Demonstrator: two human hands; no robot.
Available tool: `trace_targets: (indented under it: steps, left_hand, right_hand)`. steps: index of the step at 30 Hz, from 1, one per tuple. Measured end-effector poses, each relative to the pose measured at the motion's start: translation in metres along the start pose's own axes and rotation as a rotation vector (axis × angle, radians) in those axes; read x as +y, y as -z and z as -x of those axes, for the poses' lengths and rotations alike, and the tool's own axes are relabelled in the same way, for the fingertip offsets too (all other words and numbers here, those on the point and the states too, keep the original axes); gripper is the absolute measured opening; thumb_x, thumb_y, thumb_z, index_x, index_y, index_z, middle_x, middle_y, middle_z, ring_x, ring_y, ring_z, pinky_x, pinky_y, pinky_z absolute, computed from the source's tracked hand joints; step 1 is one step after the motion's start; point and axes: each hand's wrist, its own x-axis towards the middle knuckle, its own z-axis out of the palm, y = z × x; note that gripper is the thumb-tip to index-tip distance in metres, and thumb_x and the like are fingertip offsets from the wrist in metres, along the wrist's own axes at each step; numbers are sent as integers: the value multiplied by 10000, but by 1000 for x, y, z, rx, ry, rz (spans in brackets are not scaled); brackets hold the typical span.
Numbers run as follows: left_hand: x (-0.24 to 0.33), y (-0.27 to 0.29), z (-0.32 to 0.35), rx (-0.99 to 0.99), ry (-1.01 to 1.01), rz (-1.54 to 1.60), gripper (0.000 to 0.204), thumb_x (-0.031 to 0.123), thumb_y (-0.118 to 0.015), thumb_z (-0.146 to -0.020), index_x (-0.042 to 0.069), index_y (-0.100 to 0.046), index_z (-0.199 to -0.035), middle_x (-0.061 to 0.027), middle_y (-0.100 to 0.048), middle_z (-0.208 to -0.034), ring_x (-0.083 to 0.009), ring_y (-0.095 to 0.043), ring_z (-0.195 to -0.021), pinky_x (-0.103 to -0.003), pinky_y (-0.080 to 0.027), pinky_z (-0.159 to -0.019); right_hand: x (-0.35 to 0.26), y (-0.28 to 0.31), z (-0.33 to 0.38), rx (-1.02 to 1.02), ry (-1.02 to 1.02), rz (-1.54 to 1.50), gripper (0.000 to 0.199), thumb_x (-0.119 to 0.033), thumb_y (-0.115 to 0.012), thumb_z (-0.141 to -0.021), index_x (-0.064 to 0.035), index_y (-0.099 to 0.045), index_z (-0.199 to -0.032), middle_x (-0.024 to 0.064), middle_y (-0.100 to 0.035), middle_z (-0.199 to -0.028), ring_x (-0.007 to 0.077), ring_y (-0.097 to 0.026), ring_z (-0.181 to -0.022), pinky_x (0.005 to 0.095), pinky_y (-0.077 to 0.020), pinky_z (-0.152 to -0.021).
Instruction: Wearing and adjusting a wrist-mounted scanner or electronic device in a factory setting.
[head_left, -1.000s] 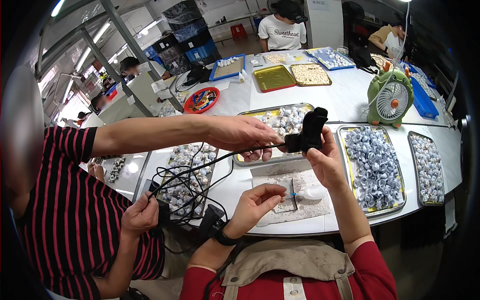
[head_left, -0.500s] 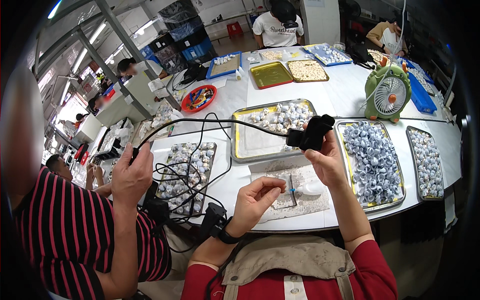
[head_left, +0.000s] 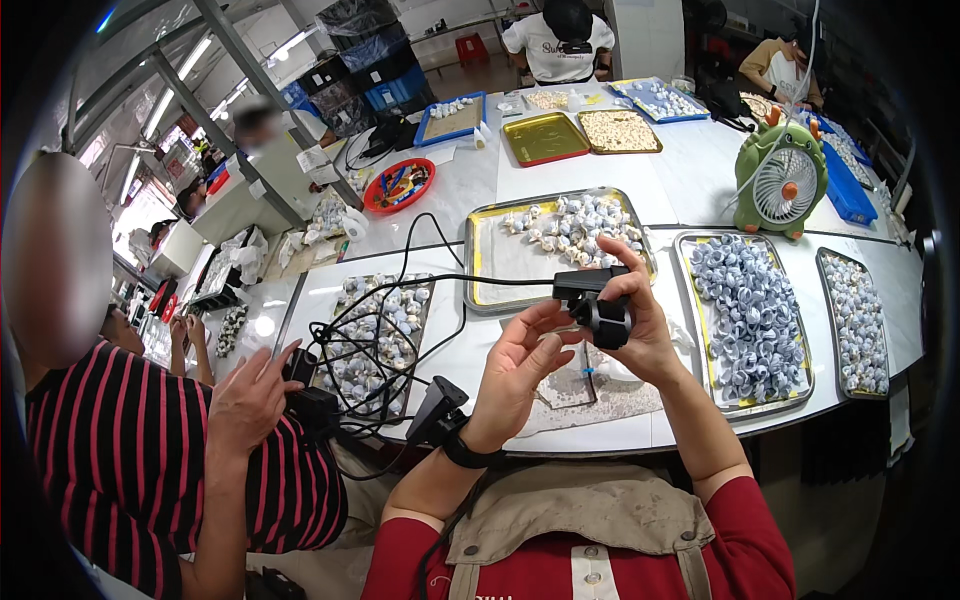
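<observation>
In my right hand [head_left: 640, 330] is a small black device [head_left: 597, 305] with a curved band and a cable, gripped between thumb and fingers above the table. My left hand [head_left: 515, 370] is beside it, fingers apart and curved, the tips close to the band; whether they touch it I cannot tell. A similar black device [head_left: 440, 410] is strapped to my left wrist. The tangled black cable [head_left: 375, 340] runs left from the held device toward the hand of a person in a striped shirt. Beneath my hands lies a stained grey sheet [head_left: 600, 415], partly hidden.
Behind my hands is a metal tray [head_left: 490, 295] of small white-grey pieces. More trays of such pieces stand left and right, including a full tray [head_left: 745, 320]. A green fan [head_left: 780, 185], a red basket [head_left: 399, 186] and an olive tray [head_left: 545, 140] stand farther back. Other people sit around.
My right hand has lowered and turned the black device. My left hand has risen toward it and its pinched fingers have opened. The neighbour's hand has moved down and no longer lifts the cable.
</observation>
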Motion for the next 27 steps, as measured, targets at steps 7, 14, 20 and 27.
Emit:
trace_targets:
  steps: [7,14,20,27]
  left_hand:
    - [-2,3,-1,15,-25,145,469,231,-571,-918,47,-384,-1307,-84,-493,-1248,-167,-527,-1093,-311,-450,-909]
    - [-5,9,-11,9,7,213,437,155,-604,-893,40,-422,-1273,-70,-544,-1155,-139,-563,-1030,-293,-505,-858]
    - [-5,10,-11,27,-15,284,402,93,-587,-894,29,-436,-1261,-75,-570,-1128,-134,-579,-1010,-292,-498,-884]
    - [-11,14,-15,130,-89,306,407,58,-593,-883,37,-435,-1258,-70,-578,-1125,-131,-578,-1010,-283,-480,-907]
  right_hand:
    - [-2,0,1,-124,110,193,325,73,-715,-640,-105,-545,-853,136,-299,-1379,293,-448,-1207,410,-441,-942]
    - [-6,-6,3,-252,118,279,542,131,-658,-621,-130,-496,-1068,138,-311,-1383,312,-425,-1226,412,-406,-988]
    - [-1,-9,9,-134,-72,-107,815,147,-604,-679,-123,-300,-1386,150,-290,-1409,280,-431,-1224,397,-373,-1044]
    - [0,-17,25,32,-400,-536,976,88,-652,-683,-122,-104,-1463,140,-274,-1422,271,-415,-1232,360,-368,-1022]
